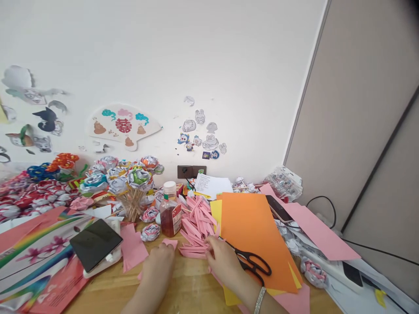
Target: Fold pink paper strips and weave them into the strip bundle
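Note:
My left hand lies low over the wooden table with its fingers curled down on a piece of pink paper, whose edge sticks out past the fingertips. My right hand is at the near right edge of a heap of pink paper strips. Its thumb and fingers are bent together on a strip there, partly hidden by the hand. Black-handled scissors lie on orange paper just right of that hand, blades partly covered.
A bottle of reddish liquid stands behind my left hand. At left are a black phone, pink sheets and paper flowers on sticks. A power strip, cables and another phone lie at right.

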